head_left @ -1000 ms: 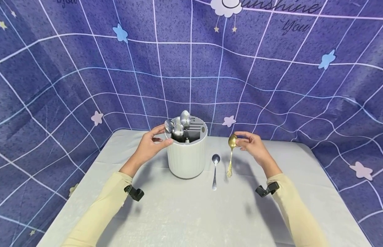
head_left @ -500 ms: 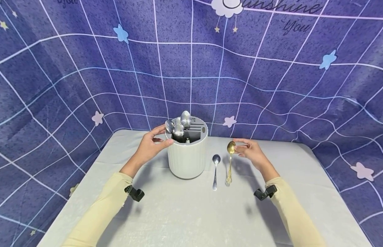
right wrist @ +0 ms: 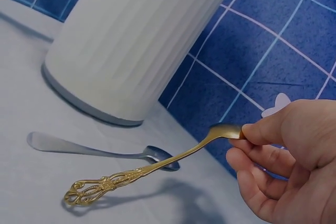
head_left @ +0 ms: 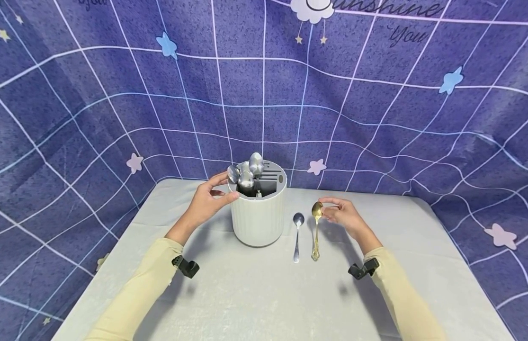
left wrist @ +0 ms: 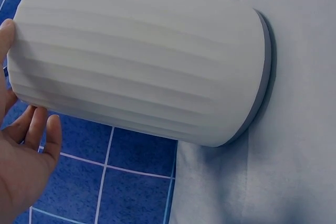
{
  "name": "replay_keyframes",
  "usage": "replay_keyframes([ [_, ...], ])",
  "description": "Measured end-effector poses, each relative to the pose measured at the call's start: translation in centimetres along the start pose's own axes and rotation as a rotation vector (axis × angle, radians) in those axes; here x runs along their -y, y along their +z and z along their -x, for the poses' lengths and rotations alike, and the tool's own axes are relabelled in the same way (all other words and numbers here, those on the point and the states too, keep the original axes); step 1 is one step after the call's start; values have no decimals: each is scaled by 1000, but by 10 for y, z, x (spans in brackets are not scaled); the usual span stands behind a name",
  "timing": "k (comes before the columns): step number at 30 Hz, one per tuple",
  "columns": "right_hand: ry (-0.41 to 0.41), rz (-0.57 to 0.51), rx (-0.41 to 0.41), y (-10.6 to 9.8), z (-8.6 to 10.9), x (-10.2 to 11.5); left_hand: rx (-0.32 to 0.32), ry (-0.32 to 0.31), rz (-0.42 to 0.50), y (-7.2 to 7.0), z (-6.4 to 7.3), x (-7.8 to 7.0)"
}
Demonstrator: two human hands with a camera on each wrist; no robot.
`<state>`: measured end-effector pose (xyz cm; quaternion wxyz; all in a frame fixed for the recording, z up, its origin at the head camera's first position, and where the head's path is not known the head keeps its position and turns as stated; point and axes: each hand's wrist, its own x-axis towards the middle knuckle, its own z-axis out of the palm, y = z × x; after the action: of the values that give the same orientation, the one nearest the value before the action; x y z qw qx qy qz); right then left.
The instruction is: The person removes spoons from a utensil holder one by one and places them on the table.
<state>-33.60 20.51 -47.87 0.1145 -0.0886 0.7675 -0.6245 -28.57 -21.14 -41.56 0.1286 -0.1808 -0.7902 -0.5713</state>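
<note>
My left hand [head_left: 209, 198] holds the rim of a white ribbed utensil holder [head_left: 258, 222], thumb at the front and fingers along its left side. Several silver spoons [head_left: 246, 179] stand bowl-up in the holder's left compartment. To the right, my right hand [head_left: 343, 216] pinches a gold spoon [head_left: 317, 211] by its bowl between thumb and fingers. Its ornate openwork handle [right wrist: 102, 183] slants down toward the tablecloth, with a shadow under it in the right wrist view. Left of it, a silver spoon [head_left: 297, 237] lies on the cloth, bowl away from me.
A pale grey cloth [head_left: 264, 298] covers the table. Behind it hangs a purple-blue curtain [head_left: 204, 113] with a grid and stars. The holder's top has narrow slots [head_left: 270, 173] at the right. Each wrist wears a small black camera [head_left: 185, 266].
My right hand has come lower and toward me with the gold spoon, bringing its handle end closer to the table. The left hand and the utensil holder have stayed put.
</note>
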Motion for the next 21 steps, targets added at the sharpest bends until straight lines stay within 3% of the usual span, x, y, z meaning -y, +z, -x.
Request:
replay_keyframes([
  [10, -6, 28, -3, 4, -3, -10, 2, 2, 3, -1, -1, 2],
  [21, -16, -40, 22, 5, -7, -23, -3, -6, 0, -1, -4, 4],
])
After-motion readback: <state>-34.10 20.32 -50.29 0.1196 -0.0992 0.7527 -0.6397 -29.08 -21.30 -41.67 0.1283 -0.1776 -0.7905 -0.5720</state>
